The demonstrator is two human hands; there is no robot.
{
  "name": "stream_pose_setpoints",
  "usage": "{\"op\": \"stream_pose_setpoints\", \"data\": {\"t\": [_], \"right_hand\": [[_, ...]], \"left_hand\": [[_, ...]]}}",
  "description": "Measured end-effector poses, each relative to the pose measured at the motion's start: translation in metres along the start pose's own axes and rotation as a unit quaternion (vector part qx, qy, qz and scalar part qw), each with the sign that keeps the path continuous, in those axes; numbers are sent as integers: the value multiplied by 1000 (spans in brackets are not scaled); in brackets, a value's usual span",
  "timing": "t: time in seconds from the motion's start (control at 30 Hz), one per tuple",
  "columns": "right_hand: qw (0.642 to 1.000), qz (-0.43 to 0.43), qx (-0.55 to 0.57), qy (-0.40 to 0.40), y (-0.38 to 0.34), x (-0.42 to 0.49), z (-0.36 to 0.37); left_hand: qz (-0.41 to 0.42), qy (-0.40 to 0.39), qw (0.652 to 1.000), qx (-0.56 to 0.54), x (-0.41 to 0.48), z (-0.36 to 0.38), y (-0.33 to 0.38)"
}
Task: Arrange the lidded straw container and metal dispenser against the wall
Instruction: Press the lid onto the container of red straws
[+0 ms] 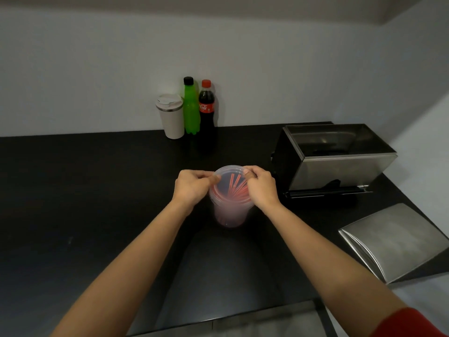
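Observation:
A clear plastic straw container (pixel 228 215) holding red straws stands upright in the middle of the black table (pixel 97 190). Its clear round lid (pixel 229 175) rests on top. My left hand (pixel 193 187) pinches the lid's left rim and my right hand (pixel 261 187) pinches its right rim. The open-topped metal dispenser (pixel 337 164) stands to the right of the container, a little away from the back wall. Its loose metal cover (pixel 396 240) lies flat near the table's right edge.
Against the back wall stand a white travel cup (pixel 171 116), a green bottle (pixel 191 108) and a cola bottle (pixel 207 107). The table's front edge runs close below my forearms. A side wall closes in the right.

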State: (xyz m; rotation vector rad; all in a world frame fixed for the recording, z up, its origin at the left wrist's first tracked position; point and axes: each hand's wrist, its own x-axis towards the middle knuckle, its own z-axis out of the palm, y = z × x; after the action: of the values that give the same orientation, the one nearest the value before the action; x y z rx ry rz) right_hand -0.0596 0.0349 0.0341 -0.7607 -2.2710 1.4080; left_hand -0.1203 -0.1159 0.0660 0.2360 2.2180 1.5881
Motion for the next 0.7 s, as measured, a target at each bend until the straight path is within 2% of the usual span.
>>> {"op": "stream_pose_setpoints", "data": {"t": [0.17,0.3,0.7], "right_hand": [[1000,-8,-10,-21,1,1,-2],[999,-18,-20,-45,0,2,-5],[999,-26,-33,-26,2,6,-1]], "left_hand": [[-40,-59,997,-9,10,-1,11],[-57,-34,998,24,21,13,11],[-108,-49,992,-41,35,20,13]]}}
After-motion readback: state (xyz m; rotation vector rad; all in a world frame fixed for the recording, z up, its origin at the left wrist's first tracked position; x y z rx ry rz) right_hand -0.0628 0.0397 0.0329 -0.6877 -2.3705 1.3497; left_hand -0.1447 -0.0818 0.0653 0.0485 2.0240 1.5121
